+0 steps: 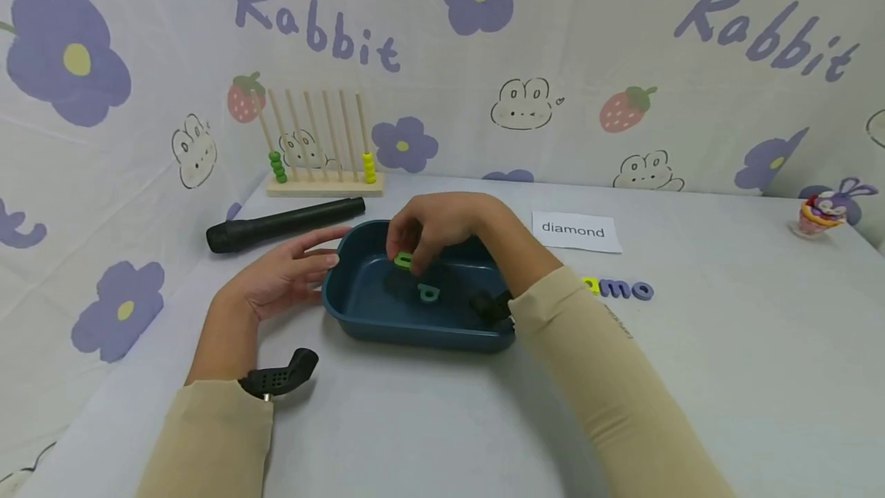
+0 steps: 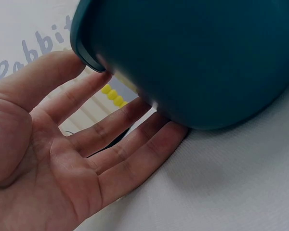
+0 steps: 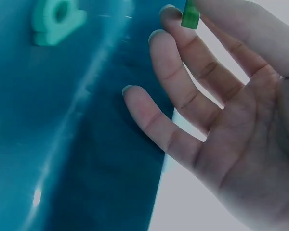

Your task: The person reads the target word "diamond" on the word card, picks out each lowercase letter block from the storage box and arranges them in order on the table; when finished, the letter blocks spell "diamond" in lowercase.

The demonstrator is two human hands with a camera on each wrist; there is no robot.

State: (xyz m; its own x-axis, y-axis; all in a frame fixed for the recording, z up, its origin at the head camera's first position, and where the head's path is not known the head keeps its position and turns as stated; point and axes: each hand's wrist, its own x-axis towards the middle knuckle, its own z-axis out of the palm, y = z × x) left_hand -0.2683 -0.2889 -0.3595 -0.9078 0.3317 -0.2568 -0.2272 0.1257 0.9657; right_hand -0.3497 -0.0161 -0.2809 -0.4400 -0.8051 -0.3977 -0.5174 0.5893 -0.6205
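My right hand reaches down into a dark blue tub and pinches a lime green letter between thumb and fingers. In the right wrist view only one end of that green letter shows, and the other fingers stay loosely spread. A teal letter with a round hole lies on the tub floor, close below the pinched one. My left hand rests at the tub's left end; in the left wrist view its nearly straight fingers touch the outer wall, the thumb up by the rim.
Right of the tub, letters reading "amo" lie in a row, partly behind my right sleeve. Behind them lies a card printed "diamond". A black microphone and a bead abacus stand back left; a small rabbit-eared figurine is far right.
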